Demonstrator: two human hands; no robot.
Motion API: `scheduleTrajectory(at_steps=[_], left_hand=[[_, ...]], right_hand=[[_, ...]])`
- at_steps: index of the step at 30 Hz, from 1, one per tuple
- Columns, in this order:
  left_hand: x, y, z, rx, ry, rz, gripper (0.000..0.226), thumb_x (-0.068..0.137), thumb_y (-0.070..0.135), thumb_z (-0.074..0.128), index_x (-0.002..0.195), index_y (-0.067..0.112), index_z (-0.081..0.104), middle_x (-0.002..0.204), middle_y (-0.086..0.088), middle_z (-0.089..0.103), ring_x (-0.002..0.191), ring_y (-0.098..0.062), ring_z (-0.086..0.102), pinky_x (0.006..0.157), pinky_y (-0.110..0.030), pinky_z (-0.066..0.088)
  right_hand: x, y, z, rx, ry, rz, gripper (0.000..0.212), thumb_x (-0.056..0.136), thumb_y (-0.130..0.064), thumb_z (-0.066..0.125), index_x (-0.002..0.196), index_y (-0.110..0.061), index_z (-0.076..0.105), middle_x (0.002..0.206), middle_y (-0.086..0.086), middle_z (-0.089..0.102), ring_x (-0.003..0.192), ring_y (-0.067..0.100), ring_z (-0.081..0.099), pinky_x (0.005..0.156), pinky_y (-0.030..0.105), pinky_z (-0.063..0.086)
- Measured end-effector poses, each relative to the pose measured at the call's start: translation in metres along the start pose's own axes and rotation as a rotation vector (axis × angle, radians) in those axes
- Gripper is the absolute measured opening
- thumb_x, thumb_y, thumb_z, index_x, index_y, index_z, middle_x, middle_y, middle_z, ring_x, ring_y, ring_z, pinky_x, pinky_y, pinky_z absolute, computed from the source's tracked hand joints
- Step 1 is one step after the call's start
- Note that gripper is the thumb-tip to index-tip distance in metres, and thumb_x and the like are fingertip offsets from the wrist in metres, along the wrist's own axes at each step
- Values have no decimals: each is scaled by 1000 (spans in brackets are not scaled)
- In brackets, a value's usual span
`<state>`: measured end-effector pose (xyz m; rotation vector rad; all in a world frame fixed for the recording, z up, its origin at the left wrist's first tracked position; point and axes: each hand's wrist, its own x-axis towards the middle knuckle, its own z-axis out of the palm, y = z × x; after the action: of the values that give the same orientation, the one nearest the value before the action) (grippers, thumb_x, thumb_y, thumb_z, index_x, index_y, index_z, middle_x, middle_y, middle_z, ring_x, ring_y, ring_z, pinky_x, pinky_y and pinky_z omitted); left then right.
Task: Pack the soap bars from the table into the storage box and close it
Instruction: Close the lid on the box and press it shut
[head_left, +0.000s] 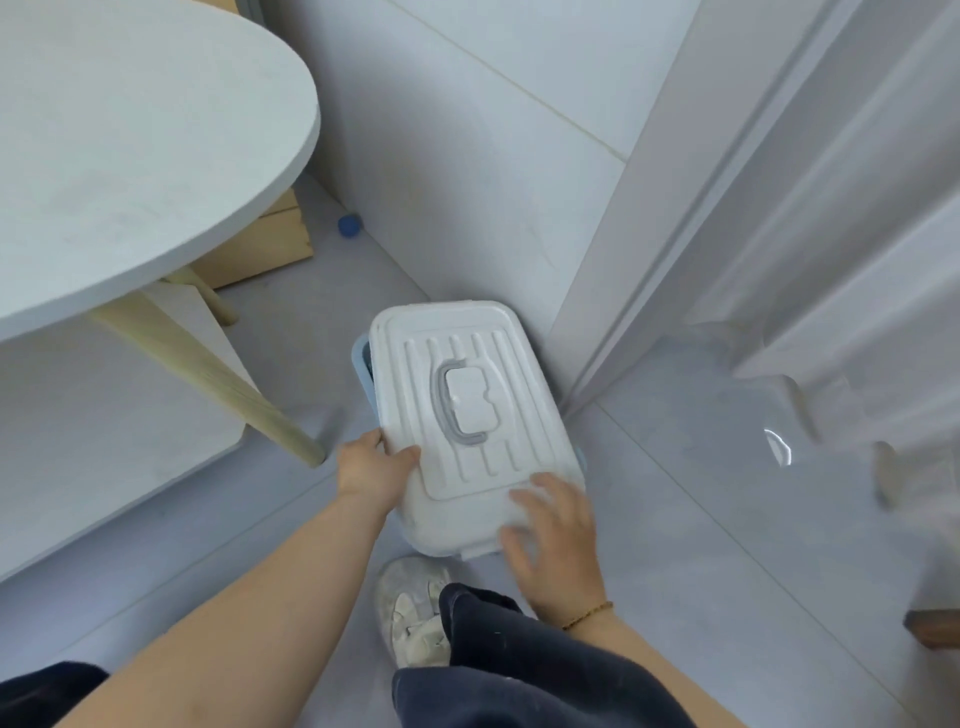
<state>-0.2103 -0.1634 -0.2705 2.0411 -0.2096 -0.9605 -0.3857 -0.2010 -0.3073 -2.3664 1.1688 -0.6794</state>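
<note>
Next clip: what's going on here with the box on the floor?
A person is bent over a blue storage box on the floor, fitting its white lid. The left hand grips the lid's near-left edge; the right hand presses flat on the near corner. The lid sits slightly askew, with the box rim showing at the left. No soap bars are visible, and the table looks bare.

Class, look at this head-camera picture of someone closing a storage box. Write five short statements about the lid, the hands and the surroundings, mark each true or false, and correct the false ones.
1. The white lid lies over the blue storage box. True.
2. The left hand grips the lid's grey handle. False: it holds the lid's left edge.
3. The right hand rests on the lid's near corner. True.
4. The box sits on the table. False: it sits on the floor.
5. A small blue ball lies by the wall. True.
</note>
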Motion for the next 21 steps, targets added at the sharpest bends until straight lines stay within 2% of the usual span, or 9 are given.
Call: scheduleTrajectory(at_steps=[2,3,4,5,7,9,11,15,21], left_hand=[[8,-5,2,-10,7,-22,39,88,9,56,126,0,51,133,-13,48,114,-32,53,95,-32,42],[10,-7,3,-22,2,-31,37,89,10,54,125,0,52,129,-15,52,108,-30,54,89,-30,42],[11,-7,5,-36,3,-29,34,90,10,53,122,-1,53,122,-15,56,101,-28,54,86,-30,42],[13,-8,7,-47,3,-35,32,91,11,52,120,-1,54,117,-15,58,98,-27,53,86,-31,43],[15,-7,11,-70,8,-46,33,92,13,49,123,1,51,123,-15,57,106,-30,54,96,-36,44],[16,-6,14,-83,14,-48,36,94,13,46,128,2,47,130,-14,54,117,-32,52,100,-38,42],[17,-7,17,-86,33,-43,36,95,13,43,129,1,45,131,-16,54,118,-33,51,100,-38,42],[15,-12,22,-104,57,-59,32,95,10,42,124,-2,46,120,-19,56,116,-34,52,95,-39,42],[2,-27,31,-146,-21,-113,31,93,8,47,123,1,46,124,-19,55,112,-34,54,100,-49,44]], right_hand=[[-2,2,-9,331,-4,636,42,85,-17,61,123,-6,47,131,14,42,114,21,39,108,37,34],[-3,2,-11,528,-85,867,51,86,-19,62,130,-5,40,136,13,37,116,22,40,109,41,36],[-3,2,-10,684,-205,999,53,87,-22,59,133,-7,36,139,12,36,119,23,41,107,42,37],[-2,-1,-9,810,-344,1057,46,89,-23,55,130,-10,37,139,11,37,121,24,42,104,43,38],[2,-4,0,902,-485,1041,28,91,-23,51,117,-14,41,137,10,42,117,23,45,98,43,42],[5,-3,9,908,-461,1055,36,91,-26,51,121,-9,40,137,13,44,114,23,47,89,39,46],[8,-3,12,916,-428,1104,49,91,-30,50,129,-5,33,135,13,43,120,28,48,85,39,47],[10,-1,10,973,-315,1128,52,92,-26,50,135,-7,28,121,7,43,124,31,47,90,42,47],[11,4,3,1024,-273,1153,41,97,-21,38,136,-8,33,128,10,47,106,22,49,91,47,45]])
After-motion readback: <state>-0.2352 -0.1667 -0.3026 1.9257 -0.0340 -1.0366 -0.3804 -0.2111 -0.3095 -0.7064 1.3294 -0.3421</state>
